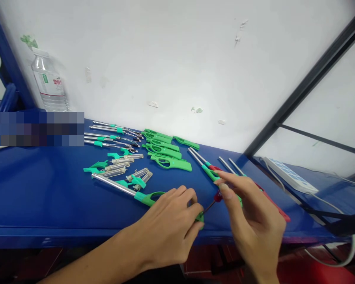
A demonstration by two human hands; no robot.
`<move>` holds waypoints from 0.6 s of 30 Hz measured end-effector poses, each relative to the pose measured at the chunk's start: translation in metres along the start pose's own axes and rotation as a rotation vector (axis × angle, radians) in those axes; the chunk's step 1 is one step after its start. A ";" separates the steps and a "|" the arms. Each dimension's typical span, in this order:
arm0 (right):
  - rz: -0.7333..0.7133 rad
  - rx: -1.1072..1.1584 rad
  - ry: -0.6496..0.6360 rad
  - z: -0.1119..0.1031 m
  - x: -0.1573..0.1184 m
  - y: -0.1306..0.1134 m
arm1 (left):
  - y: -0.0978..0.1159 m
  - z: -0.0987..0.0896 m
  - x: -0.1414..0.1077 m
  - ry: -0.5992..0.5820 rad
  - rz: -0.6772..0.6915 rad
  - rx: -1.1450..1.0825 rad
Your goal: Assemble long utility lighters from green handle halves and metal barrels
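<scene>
My left hand (pixel 174 221) is closed around the green handle of a long-necked gas lighter (pixel 148 198), which lies near the table's front edge with its metal tube pointing left. Between the fingers of my right hand (pixel 251 213) is a screwdriver (pixel 218 196) with a dark red handle. Its thin shaft slants down to the handle's end, where the tip meets the green plastic by my left fingertips. Partly behind my right hand lie more lighters, among them a green one (pixel 211 175) and a red one (pixel 275 204).
Green handle shells (pixel 171 163) lie in a row at the back. Left of them are metal tubes with wires (pixel 106 138) and clear fuel tanks (pixel 115 172) with teal triggers. A water bottle (pixel 50 85) stands back left against the wall. A power strip (pixel 290 175) sits right, behind a dark frame post.
</scene>
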State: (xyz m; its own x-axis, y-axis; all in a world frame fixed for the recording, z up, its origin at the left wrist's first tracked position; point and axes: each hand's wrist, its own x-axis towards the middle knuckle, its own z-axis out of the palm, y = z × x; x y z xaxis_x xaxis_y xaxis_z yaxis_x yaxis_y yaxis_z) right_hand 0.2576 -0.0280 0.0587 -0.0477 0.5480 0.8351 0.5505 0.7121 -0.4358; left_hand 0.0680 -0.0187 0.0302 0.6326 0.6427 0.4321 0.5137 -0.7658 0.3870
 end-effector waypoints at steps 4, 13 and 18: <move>-0.008 0.053 -0.024 0.003 0.000 0.000 | -0.002 -0.004 -0.018 0.013 0.001 0.112; 0.006 0.118 -0.066 0.024 0.007 -0.001 | -0.012 -0.013 -0.027 -0.021 -0.082 0.225; 0.051 0.209 -0.083 0.031 0.006 0.003 | -0.014 -0.014 -0.027 -0.005 -0.094 0.221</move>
State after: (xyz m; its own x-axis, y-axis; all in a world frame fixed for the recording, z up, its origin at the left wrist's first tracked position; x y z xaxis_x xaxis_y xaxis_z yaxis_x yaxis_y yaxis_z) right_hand 0.2331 -0.0084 0.0520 -0.0977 0.6138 0.7834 0.3701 0.7531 -0.5439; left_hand 0.0358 -0.0248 0.0243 0.5781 0.7120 0.3986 0.6848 -0.6889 0.2376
